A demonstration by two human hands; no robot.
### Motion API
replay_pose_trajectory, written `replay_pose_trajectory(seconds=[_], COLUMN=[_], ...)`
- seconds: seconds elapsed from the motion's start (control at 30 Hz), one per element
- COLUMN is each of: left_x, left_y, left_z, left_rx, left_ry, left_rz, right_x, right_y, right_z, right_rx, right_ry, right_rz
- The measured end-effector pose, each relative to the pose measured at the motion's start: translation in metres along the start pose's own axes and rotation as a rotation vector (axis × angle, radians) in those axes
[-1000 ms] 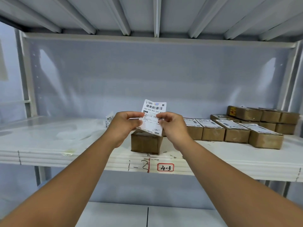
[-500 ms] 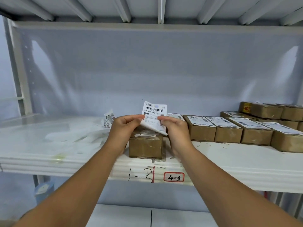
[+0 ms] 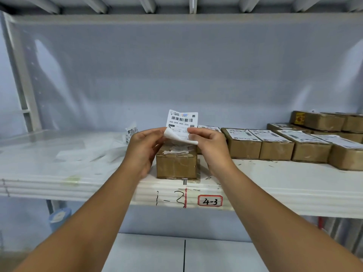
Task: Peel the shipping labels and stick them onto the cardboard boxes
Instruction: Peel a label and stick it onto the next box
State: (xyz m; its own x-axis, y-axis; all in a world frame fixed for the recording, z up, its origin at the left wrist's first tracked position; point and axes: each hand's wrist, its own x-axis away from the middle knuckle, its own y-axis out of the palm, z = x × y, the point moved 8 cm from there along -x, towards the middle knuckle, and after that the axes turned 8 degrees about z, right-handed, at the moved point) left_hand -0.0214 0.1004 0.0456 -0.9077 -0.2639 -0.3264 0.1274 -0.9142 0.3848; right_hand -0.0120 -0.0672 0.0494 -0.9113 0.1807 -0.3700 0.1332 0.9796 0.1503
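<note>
I hold a white shipping label (image 3: pixel 182 120) with a barcode upright above a small brown cardboard box (image 3: pixel 176 165) at the shelf's front edge. My left hand (image 3: pixel 143 149) pinches the label's lower left corner, where a white layer (image 3: pixel 172 136) curls away from the sheet. My right hand (image 3: pixel 208 146) pinches the lower right edge. The box top carries scraps of old paper and no fresh label. To the right stands a row of cardboard boxes (image 3: pixel 277 144) with labels stuck on top.
The white shelf (image 3: pixel 275 185) bears handwritten marks and a red-framed tag "4-3" (image 3: pixel 209 201) on its front edge. Loose label sheets (image 3: pixel 131 132) and clear backing papers (image 3: pixel 86 154) lie at left. More boxes (image 3: pixel 326 120) are stacked at far right. A lower shelf (image 3: pixel 184 252) sits below.
The label's lower left corner has peeled further, its curled layer now wider between my hands. My view has shifted left and closer, so the boxes sit further right.
</note>
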Motion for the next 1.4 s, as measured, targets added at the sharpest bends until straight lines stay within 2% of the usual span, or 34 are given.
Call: replay_pose_trajectory(seconds=[0.17, 0.4, 0.73, 0.9, 1.13, 1.4], left_x=[0.003, 0.005, 0.004, 0.003, 0.006, 0.005], left_y=[0.004, 0.005, 0.003, 0.002, 0.006, 0.003], left_z=[-0.004, -0.004, -0.008, -0.009, -0.009, -0.016], left_rx=[0.01, -0.015, -0.073, -0.098, -0.057, -0.039], left_ry=[-0.083, -0.104, -0.104, -0.098, -0.113, -0.188], left_rz=[-0.035, -0.043, -0.051, -0.034, -0.049, -0.049], right_x=[0.002, 0.009, 0.009, 0.006, 0.009, 0.014], right_y=[0.0, 0.002, 0.001, -0.001, 0.001, -0.004], right_z=[0.002, 0.005, 0.004, 0.009, 0.004, -0.01], right_rx=[0.018, 0.033, -0.031, -0.147, -0.379, -0.118], right_ry=[0.016, 0.047, 0.045, 0.104, 0.164, -0.035], right_rz=[-0.01, -0.049, -0.017, 0.017, -0.038, -0.011])
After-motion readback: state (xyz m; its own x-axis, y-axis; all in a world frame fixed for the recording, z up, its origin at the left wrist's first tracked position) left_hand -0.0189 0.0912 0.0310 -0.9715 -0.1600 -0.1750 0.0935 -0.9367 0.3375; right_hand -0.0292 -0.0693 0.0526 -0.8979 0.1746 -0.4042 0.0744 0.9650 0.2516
